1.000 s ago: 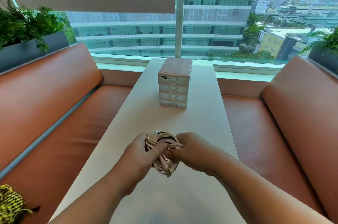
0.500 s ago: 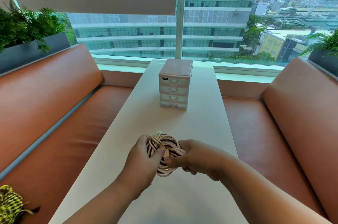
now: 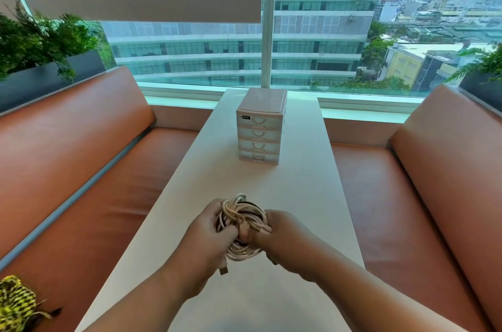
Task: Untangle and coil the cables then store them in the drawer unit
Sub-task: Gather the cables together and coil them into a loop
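Cables [image 3: 244, 212] bundled, left grip [image 3: 209, 236] and right grip [image 3: 285, 236] both clutching them; dangling plug [image 3: 223, 269] could snag and re-knot the loops.

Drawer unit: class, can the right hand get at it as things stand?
Probably, once freed: the right hand grips the cable bundle, but nothing stands between it and the drawer unit.

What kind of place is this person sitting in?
Probably a booth in a high-rise cafe or office lounge: orange-brown leather benches flank a long white table, and the big window overlooks city buildings.
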Demonstrator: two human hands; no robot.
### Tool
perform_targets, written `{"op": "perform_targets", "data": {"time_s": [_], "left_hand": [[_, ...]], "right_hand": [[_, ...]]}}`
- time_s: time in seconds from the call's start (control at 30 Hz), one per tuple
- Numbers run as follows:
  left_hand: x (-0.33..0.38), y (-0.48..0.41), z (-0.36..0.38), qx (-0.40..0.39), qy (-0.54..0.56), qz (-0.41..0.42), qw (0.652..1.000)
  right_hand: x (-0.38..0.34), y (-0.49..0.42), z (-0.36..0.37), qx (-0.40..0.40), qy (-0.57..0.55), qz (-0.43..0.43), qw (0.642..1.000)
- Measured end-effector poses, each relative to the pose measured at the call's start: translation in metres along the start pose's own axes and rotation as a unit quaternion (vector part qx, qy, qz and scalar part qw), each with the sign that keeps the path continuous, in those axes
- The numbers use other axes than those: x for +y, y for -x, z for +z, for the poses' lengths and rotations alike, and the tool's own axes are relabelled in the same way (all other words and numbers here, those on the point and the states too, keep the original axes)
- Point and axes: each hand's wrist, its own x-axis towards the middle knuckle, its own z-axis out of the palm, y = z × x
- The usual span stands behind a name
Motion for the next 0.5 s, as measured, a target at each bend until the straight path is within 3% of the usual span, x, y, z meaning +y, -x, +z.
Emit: {"op": "perform_targets", "data": {"time_s": [0.3,0.5], "left_hand": [[0.000,0.004,0.000,-0.055,-0.010,-0.033,0.998],[-0.010,-0.001,-0.006,-0.122,-0.031,-0.042,0.991]], "right_hand": [[0.008,0.000,0.006,0.034,-0.107,0.012,0.994],[0.010,-0.002,0.004,0.028,-0.095,0.058,0.993]]}}
